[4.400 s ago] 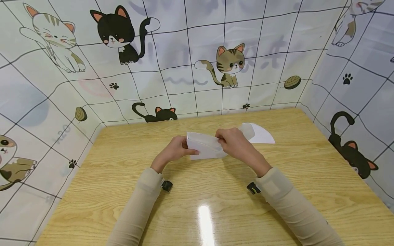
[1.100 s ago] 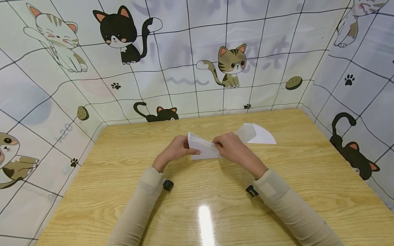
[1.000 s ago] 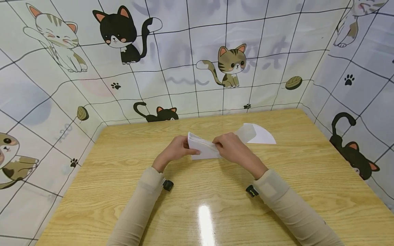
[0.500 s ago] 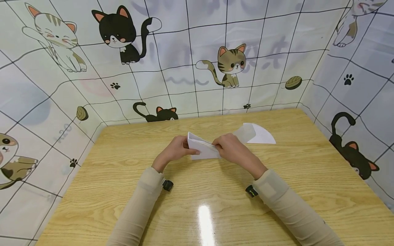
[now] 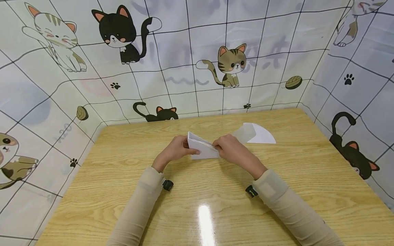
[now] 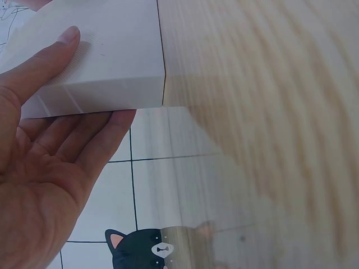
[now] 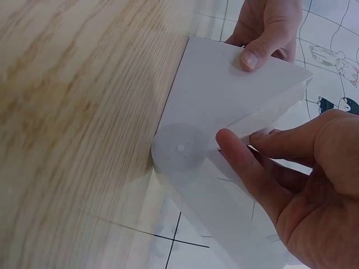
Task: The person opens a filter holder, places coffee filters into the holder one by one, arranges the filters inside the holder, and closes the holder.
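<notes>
A white case [image 5: 200, 147] with a slanted open top stands on the table. My left hand [image 5: 175, 148] grips its tall left end, with the thumb flat on the front and the fingers behind and underneath, as the left wrist view shows. At the low right end, my right hand [image 7: 303, 185] pinches at the slanted opening between thumb and fingertips; I cannot tell if it has only the rim or a sheet inside. A round translucent disc [image 7: 180, 148] with a small dot sits at that low corner. Beyond the right hand lies a white fan-shaped piece [image 5: 263, 135] with a translucent part [image 5: 245, 133].
The glossy wood-grain table [image 5: 172, 212] carries the case. Cat-printed sheeting [image 5: 184, 51] with grid lines closes off the back and both sides. Both sleeves carry small black wrist cameras [image 5: 167, 185] near the cuffs.
My right hand has moved down and left along the slanted opening. The pale material that bulged there earlier now shows as a thinner strip. My left hand keeps its hold.
</notes>
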The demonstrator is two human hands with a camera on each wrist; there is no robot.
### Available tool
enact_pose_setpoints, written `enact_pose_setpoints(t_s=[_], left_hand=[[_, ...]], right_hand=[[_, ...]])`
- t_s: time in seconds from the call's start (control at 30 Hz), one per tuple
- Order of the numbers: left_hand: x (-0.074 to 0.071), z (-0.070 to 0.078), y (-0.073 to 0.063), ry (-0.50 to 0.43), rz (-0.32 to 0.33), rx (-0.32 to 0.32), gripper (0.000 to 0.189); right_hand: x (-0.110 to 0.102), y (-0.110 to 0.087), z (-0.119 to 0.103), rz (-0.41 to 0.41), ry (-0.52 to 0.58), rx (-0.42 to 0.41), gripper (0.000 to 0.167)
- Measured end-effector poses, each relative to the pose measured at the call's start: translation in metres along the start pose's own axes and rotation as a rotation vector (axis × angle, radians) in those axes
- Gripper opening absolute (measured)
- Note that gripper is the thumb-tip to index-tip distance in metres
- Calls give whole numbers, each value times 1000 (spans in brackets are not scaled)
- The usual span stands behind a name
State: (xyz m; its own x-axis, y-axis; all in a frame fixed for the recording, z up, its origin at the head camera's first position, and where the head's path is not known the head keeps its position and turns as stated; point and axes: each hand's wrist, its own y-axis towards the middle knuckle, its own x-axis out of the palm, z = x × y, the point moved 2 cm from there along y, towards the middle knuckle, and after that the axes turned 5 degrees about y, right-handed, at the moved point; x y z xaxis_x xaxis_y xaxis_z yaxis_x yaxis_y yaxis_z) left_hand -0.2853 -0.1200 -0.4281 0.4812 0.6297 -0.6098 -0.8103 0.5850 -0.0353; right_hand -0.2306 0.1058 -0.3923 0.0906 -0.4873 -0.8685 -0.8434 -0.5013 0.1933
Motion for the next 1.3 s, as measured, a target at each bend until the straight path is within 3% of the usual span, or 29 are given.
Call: enact_pose_setpoints(t_s=[0.57, 1.3], left_hand=[[0, 0, 0, -2, 4, 18, 37], [0, -1, 0, 8, 4, 14, 35]], right_hand=[[-2, 0, 0, -48, 6, 27, 28], [-40, -9, -5, 51, 29, 65, 16]])
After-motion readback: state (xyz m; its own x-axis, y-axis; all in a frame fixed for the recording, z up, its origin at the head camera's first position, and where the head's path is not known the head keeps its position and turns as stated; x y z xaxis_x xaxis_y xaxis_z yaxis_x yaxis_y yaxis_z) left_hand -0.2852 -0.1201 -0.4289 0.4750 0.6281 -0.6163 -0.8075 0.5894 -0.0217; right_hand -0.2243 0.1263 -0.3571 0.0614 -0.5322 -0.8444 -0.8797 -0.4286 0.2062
